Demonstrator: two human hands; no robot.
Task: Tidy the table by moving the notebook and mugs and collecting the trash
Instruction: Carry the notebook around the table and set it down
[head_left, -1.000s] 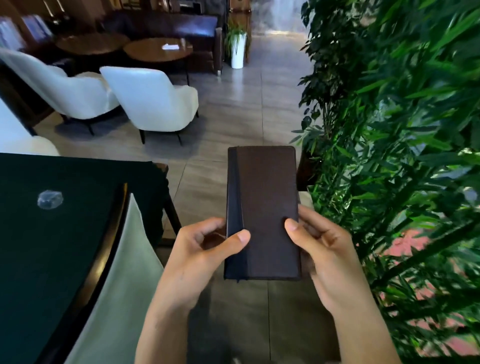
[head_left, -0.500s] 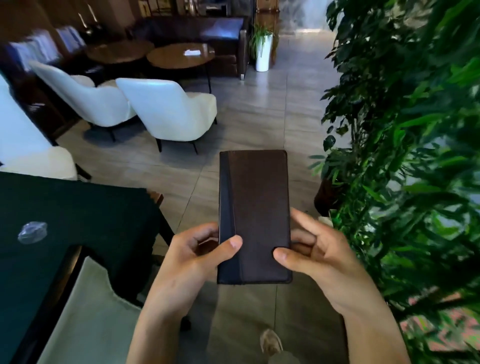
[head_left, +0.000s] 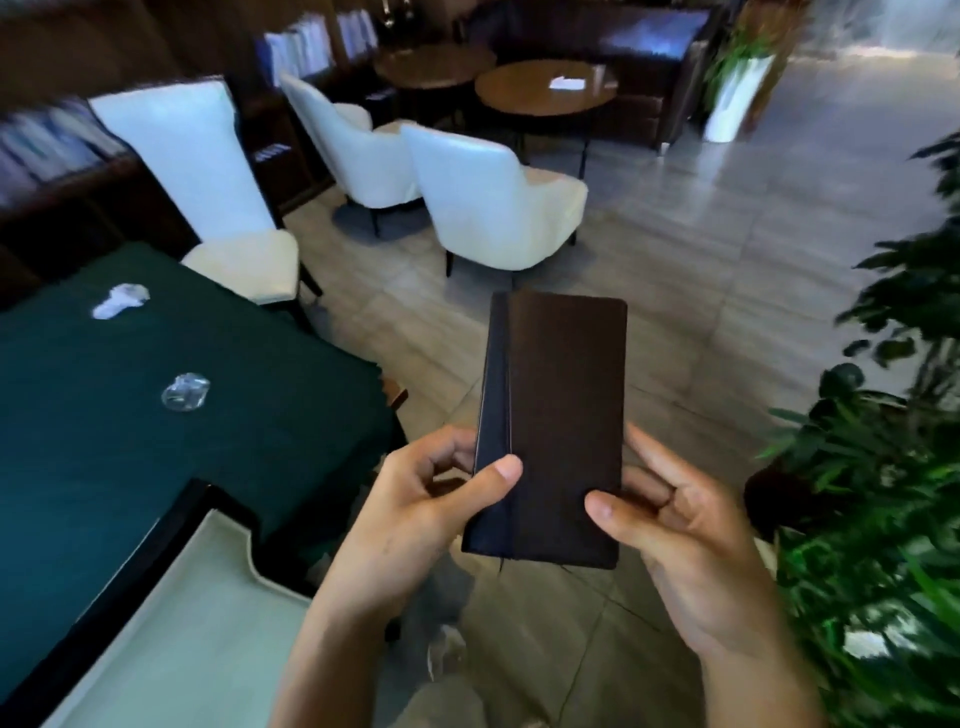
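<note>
1. Trash lies at our far left: the far wrapper (head_left: 120, 300) and the near wrapper (head_left: 185, 393), both crumpled and clear, rest well apart on the green table (head_left: 104, 467), not yet collected. We see no mugs.
2. A pale chair (head_left: 182, 623) stands pushed against the table's near edge.
3. Our left hand (head_left: 415, 509) pinches the notebook (head_left: 561, 426) at its spine side, thumb flat on the cover and fingers curled behind.
4. The notebook is closed and held in the air over the floor, off the table; we judge we are carrying it to its new spot.
5. Our right hand (head_left: 691, 540) presses its thumb on the cover's lower right, fingers curled behind the edge, sharing the load so it stays level.
6. A leafy plant (head_left: 883, 519) crowds that hand's side.
</note>
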